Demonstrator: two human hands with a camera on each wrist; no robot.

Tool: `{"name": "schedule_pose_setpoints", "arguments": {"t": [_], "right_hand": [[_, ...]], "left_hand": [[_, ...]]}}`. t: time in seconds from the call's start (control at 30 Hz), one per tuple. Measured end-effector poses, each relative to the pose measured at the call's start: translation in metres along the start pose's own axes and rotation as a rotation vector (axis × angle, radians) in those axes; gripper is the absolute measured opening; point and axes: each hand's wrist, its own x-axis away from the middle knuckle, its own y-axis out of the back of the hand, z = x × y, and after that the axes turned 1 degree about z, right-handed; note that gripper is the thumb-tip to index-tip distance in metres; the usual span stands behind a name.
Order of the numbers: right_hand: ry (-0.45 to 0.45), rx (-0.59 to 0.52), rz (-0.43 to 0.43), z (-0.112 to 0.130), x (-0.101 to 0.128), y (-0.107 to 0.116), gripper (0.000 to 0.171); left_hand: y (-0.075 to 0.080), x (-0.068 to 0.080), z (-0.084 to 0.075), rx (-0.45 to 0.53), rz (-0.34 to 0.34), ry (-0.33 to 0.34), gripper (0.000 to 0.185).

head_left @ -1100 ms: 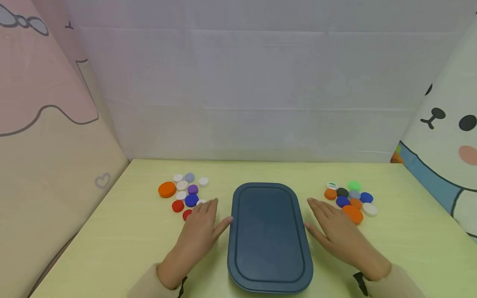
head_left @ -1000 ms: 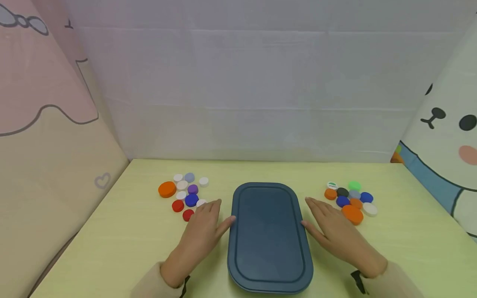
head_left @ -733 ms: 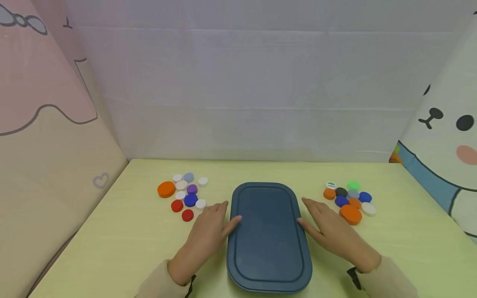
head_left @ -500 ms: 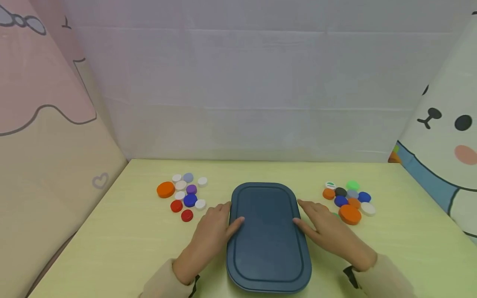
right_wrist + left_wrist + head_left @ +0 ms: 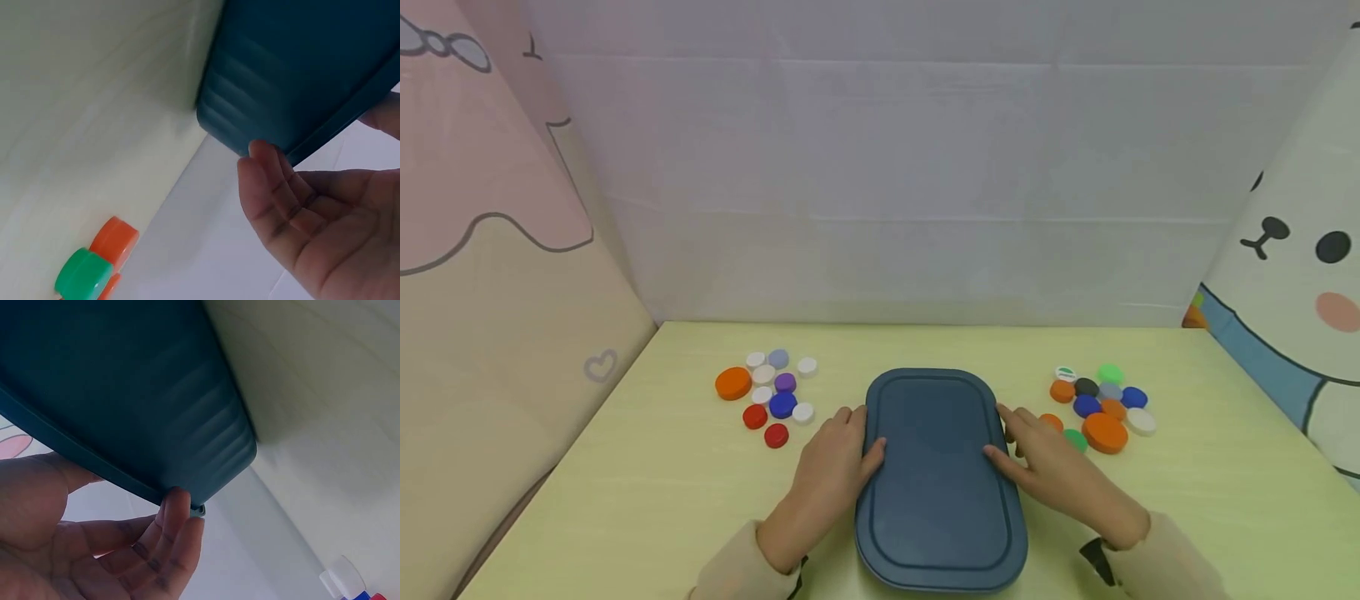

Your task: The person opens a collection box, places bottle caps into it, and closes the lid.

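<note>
A dark blue box (image 5: pixel 940 475) with a rimmed lid stands lengthwise in the middle of the yellow-green table (image 5: pixel 647 475). My left hand (image 5: pixel 850 442) holds its left side, with the thumb on the lid and the fingertips under the rim. My right hand (image 5: pixel 1018 442) mirrors this on the right side. The left wrist view shows the fingertips of my left hand (image 5: pixel 178 515) touching the rim of the box (image 5: pixel 125 381) from below. In the right wrist view my right hand (image 5: pixel 275 181) meets the box (image 5: pixel 300 69) the same way.
Several loose bottle caps (image 5: pixel 771 387) lie left of the box, and several more caps (image 5: pixel 1101 404) lie to its right. A green cap (image 5: pixel 84 275) and an orange cap (image 5: pixel 114 240) lie close by my right hand. Printed fabric walls enclose the table on three sides.
Both hands slid inward from flat on the table to the box's sides. Thumbs now rest on the lid. A green and a small orange cap became visible on the right.
</note>
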Motion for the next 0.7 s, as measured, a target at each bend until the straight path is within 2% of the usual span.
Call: {"name": "schedule_pose_setpoints", "arguments": {"t": [0.23,0.7], "right_hand": [[0.039,-0.043,0.0,0.0046,0.0002,-0.0012,0.056],[0.036,-0.021,-0.027,0.0104,-0.0009,-0.0024,0.053]], "left_hand": [[-0.0002,-0.0007,-0.0024,0.016,-0.038,-0.027,0.033],[0.0045,-0.0001,-0.0075,0.007,-0.031,-0.01,0.025]]}}
